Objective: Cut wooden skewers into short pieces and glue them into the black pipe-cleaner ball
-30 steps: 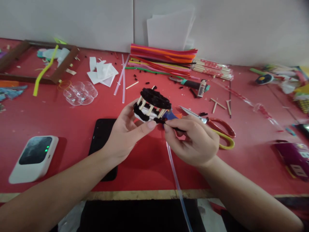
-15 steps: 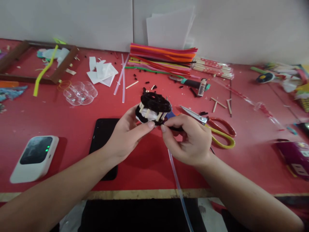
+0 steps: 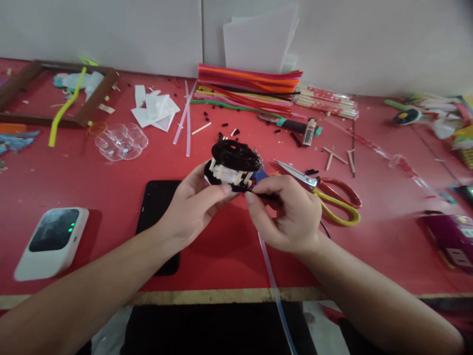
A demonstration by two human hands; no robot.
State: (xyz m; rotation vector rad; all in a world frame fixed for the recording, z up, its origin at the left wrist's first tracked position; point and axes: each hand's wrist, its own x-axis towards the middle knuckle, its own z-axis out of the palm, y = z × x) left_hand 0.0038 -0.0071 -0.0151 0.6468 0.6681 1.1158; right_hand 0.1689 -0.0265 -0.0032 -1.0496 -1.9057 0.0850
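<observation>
My left hand point(image 3: 192, 207) is closed around a small round craft model point(image 3: 236, 155), its thumb on the lower edge. The model has a black fuzzy ring on top, short pale wooden posts, a white middle and a black fuzzy base. My right hand point(image 3: 286, 214) pinches a black pipe cleaner point(image 3: 271, 196) against the base rim with thumb and forefinger. Behind these fingers a blue tool point(image 3: 260, 176), perhaps a glue gun, is mostly hidden. A long translucent glue stick point(image 3: 271, 271) runs from under my right hand over the table's front edge.
Scissors point(image 3: 318, 185) with red and yellow handles lie right of my right hand. A black phone point(image 3: 157, 207) and a white device point(image 3: 51, 244) lie left. Pipe cleaners point(image 3: 251, 81), a cutter point(image 3: 291, 125), white paper pieces point(image 3: 157, 111) and a clear palette point(image 3: 123, 140) lie farther back.
The model has shifted slightly left and tilted a little in my left hand. My right hand keeps its pinch at the rim, almost unmoved.
</observation>
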